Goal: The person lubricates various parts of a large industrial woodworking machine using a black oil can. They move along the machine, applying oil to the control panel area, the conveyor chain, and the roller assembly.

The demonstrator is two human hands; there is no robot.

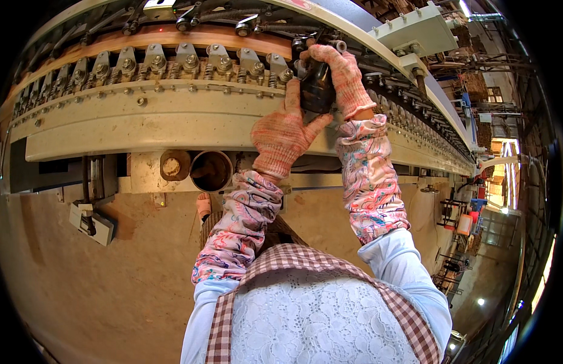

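My right hand (344, 79), in a pink knitted glove, curls over the top and right side of a dark, shiny, rounded piece (318, 88) at the machine's edge. What kind of piece it is I cannot make out. On its left, my gloved left hand (283, 138) has its fingers stretched and spread, the index beside the piece and the thumb by its lower end. Whether those fingers press on it is unclear. Behind both hands runs the long cream machine (142, 124), with a row of metal brackets (187, 59) and springs.
A brown cup (212, 171) and a smaller container (174, 165) sit on a ledge below the machine's front. A long wooden strip (233, 40) lies behind the brackets. A grey box (415, 30) juts out at upper right. A pedal-like metal unit (92, 221) stands at lower left.
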